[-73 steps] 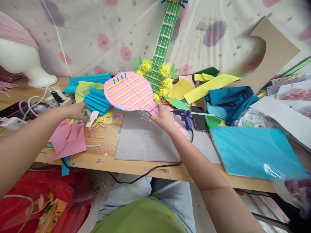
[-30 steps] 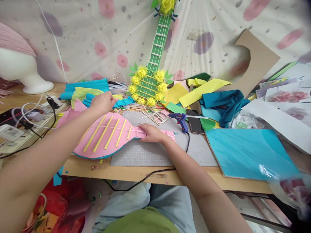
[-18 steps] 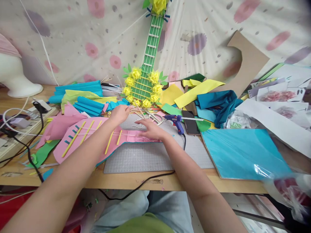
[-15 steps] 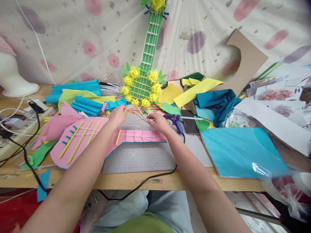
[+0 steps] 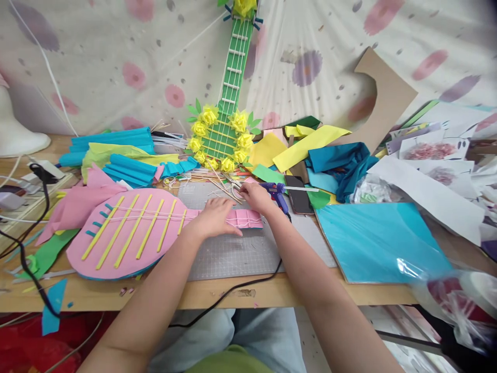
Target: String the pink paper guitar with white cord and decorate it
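A pink paper guitar point(image 5: 128, 228) with yellow strips, blue pegs and white strings lies across the grey cutting mat point(image 5: 240, 256). My left hand point(image 5: 213, 217) rests palm down over its neck point(image 5: 248, 218), fingers stretched out and thumb apart, hiding part of it. Beyond the neck, my right hand point(image 5: 254, 197) has its fingers curled at a pair of scissors point(image 5: 233, 184), which they seem to grip; the hand covers part of them. Just right of that hand lies a purple glue gun point(image 5: 277, 194).
A green paper guitar point(image 5: 227, 132) with yellow flowers leans at the back. A phone point(image 5: 298, 194) and a blue sheet point(image 5: 380, 243) are to the right. Crepe paper point(image 5: 128, 168) piles up left. A black cord point(image 5: 233, 295) hangs over the front edge.
My left hand has come nearer, from beyond the guitar's neck down onto it, uncovering more of the pink body. My right hand has shifted slightly right. The view has turned a little.
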A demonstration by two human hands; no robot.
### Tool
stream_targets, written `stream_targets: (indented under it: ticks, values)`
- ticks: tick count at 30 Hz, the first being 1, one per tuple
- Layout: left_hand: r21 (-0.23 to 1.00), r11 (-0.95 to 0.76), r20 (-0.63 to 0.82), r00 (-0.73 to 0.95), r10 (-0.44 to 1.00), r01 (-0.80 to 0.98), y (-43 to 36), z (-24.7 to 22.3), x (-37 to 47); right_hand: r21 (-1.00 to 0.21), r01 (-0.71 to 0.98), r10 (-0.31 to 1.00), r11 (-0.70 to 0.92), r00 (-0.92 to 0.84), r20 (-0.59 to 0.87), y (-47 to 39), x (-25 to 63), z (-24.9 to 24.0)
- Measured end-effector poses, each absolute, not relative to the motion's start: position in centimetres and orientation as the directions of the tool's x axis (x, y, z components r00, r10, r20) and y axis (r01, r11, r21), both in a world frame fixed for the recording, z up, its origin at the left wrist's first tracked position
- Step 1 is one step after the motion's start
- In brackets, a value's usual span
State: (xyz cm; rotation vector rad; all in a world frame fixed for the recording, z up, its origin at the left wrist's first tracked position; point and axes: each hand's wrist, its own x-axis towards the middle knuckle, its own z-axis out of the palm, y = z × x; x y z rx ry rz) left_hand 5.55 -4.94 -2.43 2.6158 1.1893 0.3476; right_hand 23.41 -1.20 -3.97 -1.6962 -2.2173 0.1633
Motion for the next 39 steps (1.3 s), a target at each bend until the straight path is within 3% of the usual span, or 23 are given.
stream_targets:
  ticks: [4, 9, 13, 16, 21, 31, 39]
  values:
    - [0.241, -0.639, 0.021, 0.655, 0.756, 0.730, -5.8, -2.7, 6.0, -0.453, 0.869, 0.965, 0.199, -0.093, 0.244, -2.8, 23.9, -4.2]
    - [0.164, -0.591, -0.008, 0.600, 0.800, 0.790, -5.0, -2.5, 4.9, -0.642, 0.723, 0.915, 0.255, 0.034, 0.401, -4.3, 24.2, -4.9]
    - [0.138, -0.517, -0.038, 0.526, 0.850, 0.845, -4.0, -2.7, 3.0, -0.871, 0.437, 0.952, 0.226, 0.092, 0.293, -4.5, 24.2, -5.6]
    - [0.130, -0.514, -0.027, 0.522, 0.853, 0.848, -3.7, -3.1, 2.4, -0.946, 0.258, 0.976, 0.197, 0.044, 0.215, -4.6, 23.7, -5.9]
    - [0.180, -0.536, 0.077, 0.531, 0.844, 0.825, -4.1, -3.7, 2.8, -0.965, 0.219, 0.990, 0.141, -0.015, 0.141, -4.8, 22.6, -6.0]
    - [0.340, -0.587, 0.280, 0.517, 0.809, 0.734, -4.3, -3.9, 3.4, -0.928, 0.309, 0.972, 0.207, -0.176, 0.158, -5.0, 21.9, -6.4]
    - [0.333, -0.510, 0.395, 0.374, 0.839, 0.793, -3.8, -4.9, 4.2, -0.880, 0.444, 0.986, 0.166, -0.083, 0.144, -4.7, 21.3, -7.0]
